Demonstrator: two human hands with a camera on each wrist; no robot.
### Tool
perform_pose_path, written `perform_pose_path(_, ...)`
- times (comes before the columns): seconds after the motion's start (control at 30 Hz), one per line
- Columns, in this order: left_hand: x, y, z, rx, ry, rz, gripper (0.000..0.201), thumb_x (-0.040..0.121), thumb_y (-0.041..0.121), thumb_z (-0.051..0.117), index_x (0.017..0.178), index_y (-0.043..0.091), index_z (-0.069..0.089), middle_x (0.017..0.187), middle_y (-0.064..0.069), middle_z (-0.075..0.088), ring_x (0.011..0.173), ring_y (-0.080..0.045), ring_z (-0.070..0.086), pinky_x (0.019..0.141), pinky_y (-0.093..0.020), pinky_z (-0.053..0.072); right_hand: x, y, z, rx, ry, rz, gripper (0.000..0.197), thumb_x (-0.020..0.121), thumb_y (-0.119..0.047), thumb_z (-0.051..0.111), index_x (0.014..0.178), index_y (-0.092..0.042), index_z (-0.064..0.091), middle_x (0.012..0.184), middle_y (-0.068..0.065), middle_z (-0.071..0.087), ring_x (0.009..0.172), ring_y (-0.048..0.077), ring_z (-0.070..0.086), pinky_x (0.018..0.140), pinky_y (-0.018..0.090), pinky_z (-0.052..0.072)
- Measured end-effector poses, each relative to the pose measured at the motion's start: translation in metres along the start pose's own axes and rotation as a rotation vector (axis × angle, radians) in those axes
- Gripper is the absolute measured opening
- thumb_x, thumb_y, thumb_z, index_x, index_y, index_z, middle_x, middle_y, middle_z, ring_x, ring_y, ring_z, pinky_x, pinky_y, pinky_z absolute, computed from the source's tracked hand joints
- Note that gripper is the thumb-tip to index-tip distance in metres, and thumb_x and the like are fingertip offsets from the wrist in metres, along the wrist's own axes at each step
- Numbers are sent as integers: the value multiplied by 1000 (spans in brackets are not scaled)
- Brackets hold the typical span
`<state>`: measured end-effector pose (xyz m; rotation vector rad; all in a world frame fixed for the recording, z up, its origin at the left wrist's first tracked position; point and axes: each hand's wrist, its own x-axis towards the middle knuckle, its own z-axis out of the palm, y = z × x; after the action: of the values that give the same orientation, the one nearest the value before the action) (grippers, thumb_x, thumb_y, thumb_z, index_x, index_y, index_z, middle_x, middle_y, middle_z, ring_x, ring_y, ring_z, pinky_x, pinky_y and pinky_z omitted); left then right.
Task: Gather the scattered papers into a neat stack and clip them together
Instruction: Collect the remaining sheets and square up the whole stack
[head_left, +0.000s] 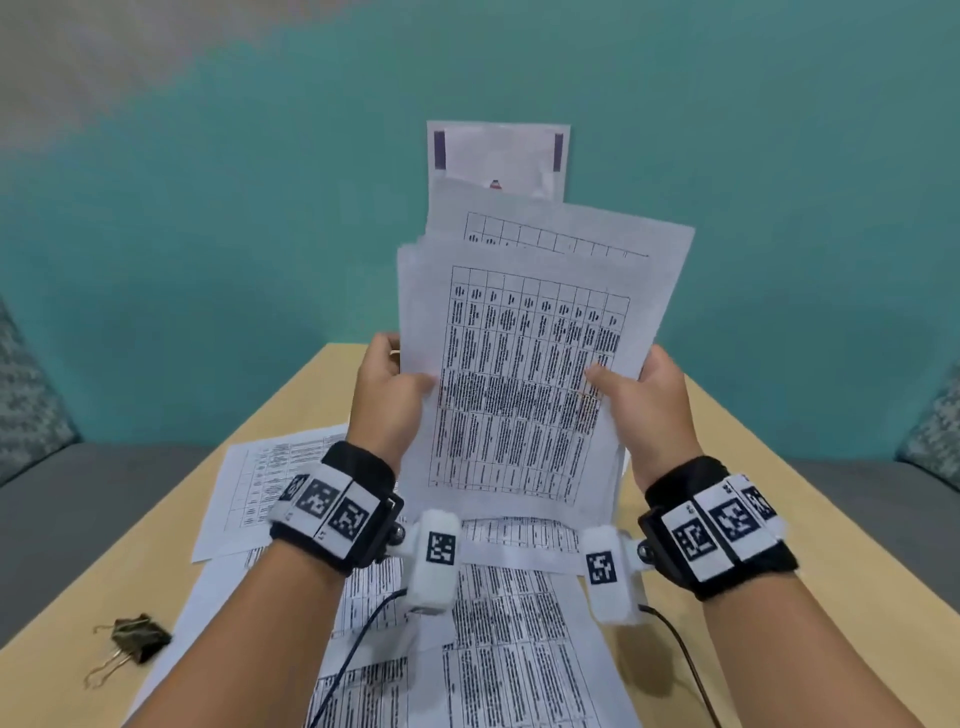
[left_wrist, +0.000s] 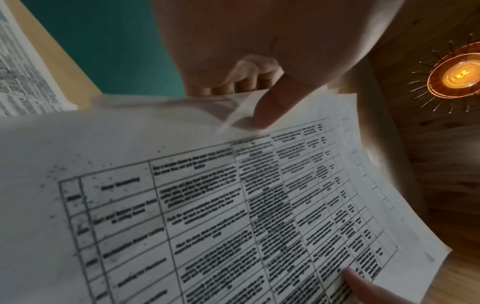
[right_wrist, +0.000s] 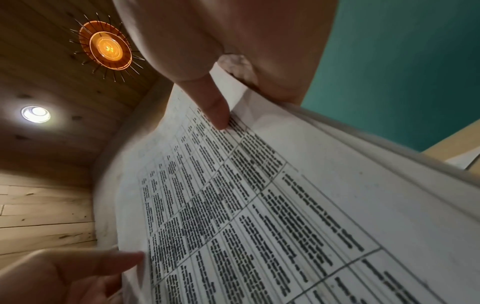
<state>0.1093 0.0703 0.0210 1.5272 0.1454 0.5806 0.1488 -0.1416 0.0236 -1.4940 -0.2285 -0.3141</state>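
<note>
Above the bench (head_left: 810, 519) the held sheaf of papers (head_left: 524, 374) stands upright, its top edges fanned and uneven before the teal wall (head_left: 208, 208). Loose sheets (head_left: 498, 649) lie beneath; a binder clip (head_left: 136, 638) rests near the bench's left edge. The left hand (head_left: 387, 395) and right hand (head_left: 649, 400) each pinch a side edge, grip closed on the sheaf.

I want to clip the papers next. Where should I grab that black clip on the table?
Pinch the binder clip by its two wire handles, coming from the near left. They stick out toward you, while the black body points away toward the papers on the table.
</note>
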Motion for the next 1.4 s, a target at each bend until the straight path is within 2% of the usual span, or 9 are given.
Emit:
perform_pose_path(0.23,-1,-3,2,-35,-63,-1,40,93,-12,56,118,19,58,119,-5,71,111,-25,68,97,-40,55,0,5,1,8,-12,5,37,94,0,62,127,-18,61,118,-5,72,110,18,68,105,47,51)
perform_pose_path(0.37,0,-2,0,-41,-71,-5,40,92,-12,58,115,20,59,118,-5,70,112,-27,67,98,-42,55,4,-17,-8,73,87,-165,34,94,-8,65,118,-28,53,104,-8,75,97,12,71,94,39,57)
perform_pose_path(0.47,1,-3,-1,-55,-93,-21,43,91,-13,56,114,22,61,119,-4,71,113,-27,67,97,-42,55,9,-33,-20,151,187,-272,10,95,-21,68,98,-30,64,85,-15,73,82,7,67,84,41,56)
perform_pose_path(0.57,0,-4,-2,-73,-98,-27,43,91,-15,54,113,21,63,117,-4,72,112,-28,68,97,-42,55,10,-40,-26,119,178,-307,10,92,-24,71,83,-28,69,85,-12,69,82,9,62,75,40,54)
perform_pose_path(0.87,-2,-1,-4,-74,-111,-29,42,90,-15,52,118,14,63,117,-8,72,107,-28,67,94,-42,56,10,-43,-30,41,247,-423,14,89,-21,73,78,-30,71,78,-9,68,73,13,58,76,33,52)
perform_pose_path(1.1,0,-5,-4,-63,-101,-40,42,88,-15,52,117,13,65,111,-2,73,99,-24,66,91,-41,55,9,-58,-36,137,482,-613,14,91,-22,70,82,-33,69,72,-18,64,70,4,54,70,23,46)
perform_pose_path(1.17,1,-6,-4,-62,-97,-45,41,89,-15,53,111,17,66,111,-1,74,102,-25,67,95,-44,55,8,-61,-40,180,433,-566,11,90,-18,71,90,-28,66,74,-14,67,70,6,57,70,24,49)
perform_pose_path(1.27,1,-7,-5,-78,-97,-55,41,92,-14,55,116,17,64,118,-4,72,112,-27,67,100,-45,54,9,-54,-46,170,147,-286,33,83,2,72,108,-18,65,96,-5,78,89,14,72,78,28,57)
perform_pose_path(1.4,1,-7,-8,-107,-65,-62,42,91,-15,57,106,23,61,117,-2,69,108,-25,65,98,-40,54,10,-37,-48,-58,-66,7,26,82,4,73,96,-18,73,94,-4,79,80,16,72,75,34,56)
